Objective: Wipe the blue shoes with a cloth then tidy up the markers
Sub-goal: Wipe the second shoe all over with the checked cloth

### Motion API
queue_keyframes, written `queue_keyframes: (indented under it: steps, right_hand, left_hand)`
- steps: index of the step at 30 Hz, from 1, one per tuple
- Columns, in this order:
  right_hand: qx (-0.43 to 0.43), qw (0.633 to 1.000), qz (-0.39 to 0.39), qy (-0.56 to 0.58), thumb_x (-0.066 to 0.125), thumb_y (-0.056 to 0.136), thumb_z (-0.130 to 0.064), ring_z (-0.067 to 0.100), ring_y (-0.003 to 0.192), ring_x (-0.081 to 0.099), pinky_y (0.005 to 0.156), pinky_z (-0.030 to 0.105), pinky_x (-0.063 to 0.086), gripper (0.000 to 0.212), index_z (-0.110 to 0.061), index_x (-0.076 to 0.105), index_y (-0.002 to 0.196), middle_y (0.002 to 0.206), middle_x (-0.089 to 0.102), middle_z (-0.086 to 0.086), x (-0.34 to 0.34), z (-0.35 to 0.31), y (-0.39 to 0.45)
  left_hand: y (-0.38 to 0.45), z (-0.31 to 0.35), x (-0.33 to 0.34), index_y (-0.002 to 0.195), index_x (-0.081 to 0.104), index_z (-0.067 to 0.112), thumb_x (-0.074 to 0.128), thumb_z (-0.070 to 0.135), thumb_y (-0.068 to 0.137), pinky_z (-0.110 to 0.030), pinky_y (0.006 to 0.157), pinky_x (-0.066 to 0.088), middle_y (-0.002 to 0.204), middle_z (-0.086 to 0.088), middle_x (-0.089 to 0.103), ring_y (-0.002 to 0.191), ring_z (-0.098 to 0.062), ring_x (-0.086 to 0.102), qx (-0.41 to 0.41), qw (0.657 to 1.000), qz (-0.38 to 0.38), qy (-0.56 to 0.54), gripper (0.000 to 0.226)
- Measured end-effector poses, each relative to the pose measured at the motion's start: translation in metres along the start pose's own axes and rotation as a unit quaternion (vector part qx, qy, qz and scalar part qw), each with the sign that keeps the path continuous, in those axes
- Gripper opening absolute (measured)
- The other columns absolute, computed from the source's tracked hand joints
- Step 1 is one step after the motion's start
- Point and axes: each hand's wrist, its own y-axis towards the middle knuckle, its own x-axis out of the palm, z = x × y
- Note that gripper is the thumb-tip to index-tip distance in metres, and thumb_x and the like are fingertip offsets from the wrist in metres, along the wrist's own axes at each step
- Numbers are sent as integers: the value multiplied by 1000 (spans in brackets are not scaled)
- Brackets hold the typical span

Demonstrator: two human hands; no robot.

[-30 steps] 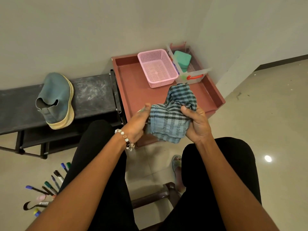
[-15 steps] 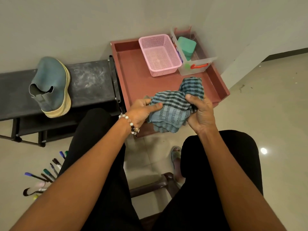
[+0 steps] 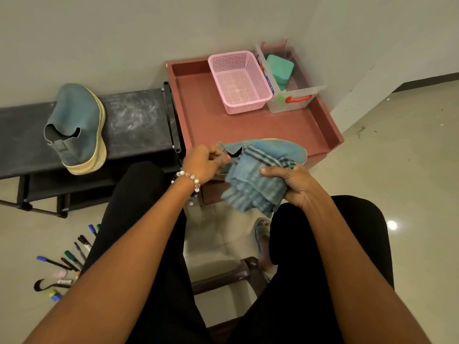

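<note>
While the left hand (image 3: 206,161) gripped the heel end of one blue shoe (image 3: 280,148) with curled fingers, that shoe lay over the near edge of the red tray table (image 3: 198,115), toe pointing right. Its middle was covered by the checked blue cloth (image 3: 250,184), which the right hand (image 3: 295,187) held bunched, fingers wrapped round the folds. A second blue shoe (image 3: 77,127) rested on its side on the dark bench (image 3: 139,125) to the left, well apart. Markers (image 3: 72,259) lay scattered on the floor by the person's left leg. At the tray's far side stood a pink basket (image 3: 239,81), and just beside it a clear box (image 3: 295,100) holding a green block (image 3: 279,69).
</note>
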Motion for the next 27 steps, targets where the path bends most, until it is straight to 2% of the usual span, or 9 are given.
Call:
queue_keyframes:
  steps: [4,8,11,13,16,19,23,25,27]
  right_hand:
    - [-119,977,177,-4,68,65,11,28,69,66,56,33,55,22,0,59,81,76,65,11,-18,-8,10]
    - [-244,941,219,-88,64,70,8,18,79,63,59,21,51,37,-7,55,102,90,62,4,-7,-6,13]
    - [-393,849,216,-281,61,74,-2,22,82,57,65,27,49,27,-10,53,98,92,59,8,18,9,20]
    - [-453,783,159,-396,54,70,0,29,86,54,73,35,46,29,-3,55,99,96,58,15,39,26,27]
    - [-429,689,14,-584,51,68,4,33,99,51,81,44,46,41,-6,54,108,105,57,15,55,53,31]
    - [-413,631,-10,-656,56,71,4,33,105,53,83,41,45,69,-16,43,136,115,59,13,48,57,36]
    - [-328,552,62,-764,63,77,-11,26,129,37,101,42,25,82,-30,25,147,128,59,1,21,43,54]
    - [-287,555,111,-773,61,81,-10,25,136,29,112,50,10,77,-33,27,146,129,59,-2,15,40,55]
    - [-262,563,122,-775,57,84,-8,29,139,27,115,50,9,71,-28,29,146,131,58,3,26,41,51]
  left_hand:
    - [7,-15,-9,96,73,17,70,23,84,-34,81,54,93,-1,71,87,-18,65,60,980,121,148,14]
    - [6,-19,2,102,70,9,69,10,80,-40,79,50,99,-10,66,91,-32,60,213,935,84,272,21]
    - [1,-30,25,95,71,5,73,1,70,-39,73,54,100,-12,66,86,-34,63,307,859,124,391,25]
    - [-4,-42,38,112,66,4,53,5,83,-47,98,44,129,-12,58,117,-33,56,288,837,146,442,33]
    - [-9,-66,44,146,36,14,36,14,89,-50,115,14,159,-3,16,145,-25,19,232,819,125,510,56]
    - [-7,-85,41,152,-6,23,40,14,94,-52,115,-4,157,9,-20,147,-19,-4,178,815,99,542,75]
    - [-3,-83,42,147,-25,24,32,11,95,-53,116,-3,156,12,-22,147,-19,-9,173,809,127,547,78]
    - [-1,-78,44,148,-23,24,34,10,93,-54,117,2,158,12,-15,147,-20,-5,166,826,143,520,80]
    - [3,-74,45,147,-23,24,34,10,94,-53,116,2,158,10,-17,147,-20,-6,154,843,125,499,80]
